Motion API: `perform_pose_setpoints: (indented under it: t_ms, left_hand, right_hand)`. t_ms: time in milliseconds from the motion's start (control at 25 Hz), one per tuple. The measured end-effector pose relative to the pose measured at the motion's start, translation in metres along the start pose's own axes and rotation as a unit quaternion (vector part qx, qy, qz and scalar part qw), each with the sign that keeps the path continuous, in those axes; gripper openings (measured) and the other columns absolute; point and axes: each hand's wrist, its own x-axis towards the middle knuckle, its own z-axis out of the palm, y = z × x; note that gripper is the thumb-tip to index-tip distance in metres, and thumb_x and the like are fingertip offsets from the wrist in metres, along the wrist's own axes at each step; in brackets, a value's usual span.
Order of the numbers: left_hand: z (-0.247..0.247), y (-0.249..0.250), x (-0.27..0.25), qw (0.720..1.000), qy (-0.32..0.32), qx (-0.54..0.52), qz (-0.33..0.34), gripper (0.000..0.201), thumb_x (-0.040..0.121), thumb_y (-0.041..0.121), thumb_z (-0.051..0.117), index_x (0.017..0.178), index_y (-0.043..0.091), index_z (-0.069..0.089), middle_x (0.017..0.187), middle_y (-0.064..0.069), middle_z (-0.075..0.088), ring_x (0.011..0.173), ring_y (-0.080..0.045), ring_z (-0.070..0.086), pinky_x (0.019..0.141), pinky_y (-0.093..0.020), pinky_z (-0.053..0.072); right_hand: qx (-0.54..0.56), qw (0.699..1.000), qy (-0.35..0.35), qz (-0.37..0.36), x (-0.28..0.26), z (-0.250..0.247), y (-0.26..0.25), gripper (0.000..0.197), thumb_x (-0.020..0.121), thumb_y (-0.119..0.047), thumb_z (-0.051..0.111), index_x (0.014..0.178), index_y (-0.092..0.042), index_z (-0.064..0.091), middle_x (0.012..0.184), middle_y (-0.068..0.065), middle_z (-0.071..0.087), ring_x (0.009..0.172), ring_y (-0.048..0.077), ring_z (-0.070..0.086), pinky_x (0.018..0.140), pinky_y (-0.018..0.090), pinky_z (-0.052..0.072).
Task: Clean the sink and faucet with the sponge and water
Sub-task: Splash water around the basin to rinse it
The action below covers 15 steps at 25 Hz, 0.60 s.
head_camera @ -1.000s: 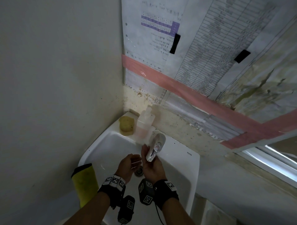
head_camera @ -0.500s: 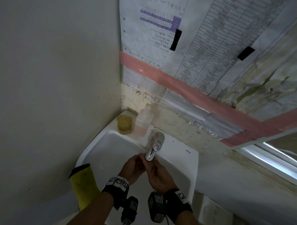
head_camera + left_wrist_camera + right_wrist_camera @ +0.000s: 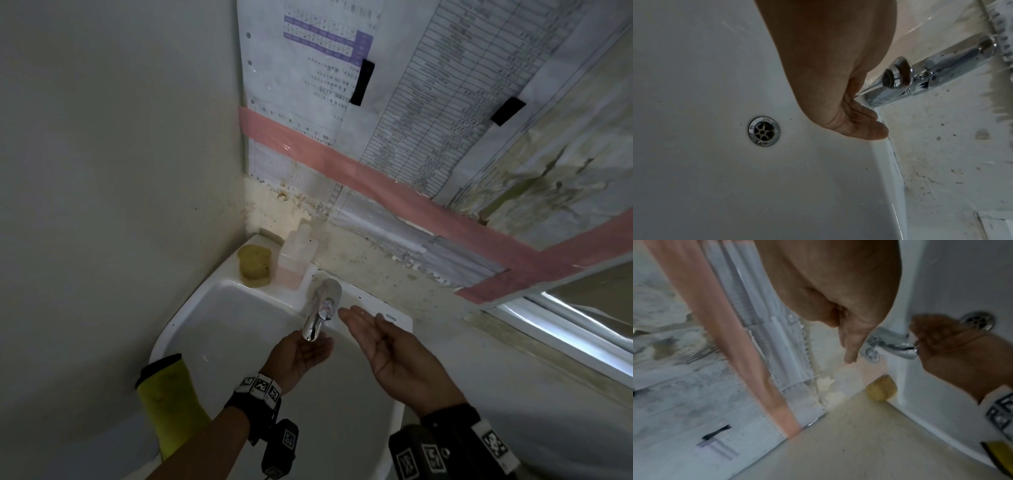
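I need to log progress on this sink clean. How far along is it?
Early. The sponge lies untouched on the sink rim, so scrubbing isn't visibly started. In hand: the left hand is cupped, palm up, under the faucet spout; the right hand is open beside it. Left: sponging sink and faucet, rinsing.

Soap bottle (image 3: 295, 257), taped wall papers (image 3: 411, 102)
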Motion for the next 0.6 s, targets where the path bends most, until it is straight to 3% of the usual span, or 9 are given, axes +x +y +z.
perform_pose_setpoints:
  t_ms: [200, 320, 480, 600]
  left_hand:
    - [0.002, -0.001, -0.002, 1.000, -0.002, -0.005, -0.007, 0.034, 0.103, 0.012, 0.043, 0.106, -0.015, 0.064, 0.109, -0.035, 0.069, 0.090, -0.038, 0.074, 0.078, -0.042, 0.064]
    - [-0.001, 0.003, -0.003, 1.000, 0.006, -0.004, 0.002, 0.035, 0.104, 0.012, 0.041, 0.106, -0.015, 0.063, 0.104, -0.033, 0.071, 0.087, -0.036, 0.075, 0.080, -0.041, 0.063]
    - [-0.005, 0.004, -0.001, 0.999, 0.022, -0.020, 0.011, 0.040, 0.108, 0.018, 0.041, 0.118, -0.016, 0.059, 0.108, -0.034, 0.070, 0.088, -0.036, 0.075, 0.073, -0.040, 0.064]
    - [-0.005, 0.002, -0.001, 1.000, 0.020, -0.017, 0.010, 0.040, 0.107, 0.019, 0.041, 0.117, -0.015, 0.060, 0.109, -0.033, 0.070, 0.089, -0.036, 0.075, 0.073, -0.039, 0.064]
  right_hand:
    - [0.020, 0.999, 0.017, -0.023, -0.002, 0.032, 0.003, 0.046, 0.108, -0.016, 0.043, 0.137, 0.020, 0.044, 0.134, 0.039, 0.055, 0.128, 0.047, 0.054, 0.113, 0.050, 0.041]
    - [0.019, 0.999, 0.016, -0.022, 0.002, 0.041, 0.007, 0.053, 0.106, -0.022, 0.048, 0.137, 0.020, 0.043, 0.137, 0.038, 0.052, 0.133, 0.046, 0.050, 0.115, 0.050, 0.039]
    - [0.007, 1.000, -0.006, -0.013, 0.002, 0.047, 0.008, 0.053, 0.105, -0.025, 0.050, 0.133, 0.019, 0.048, 0.136, 0.037, 0.054, 0.133, 0.045, 0.050, 0.117, 0.049, 0.037]
    - [0.007, 1.000, -0.011, -0.023, 0.006, 0.048, 0.006, 0.051, 0.103, -0.026, 0.053, 0.132, 0.016, 0.051, 0.134, 0.034, 0.057, 0.132, 0.041, 0.053, 0.117, 0.047, 0.038]
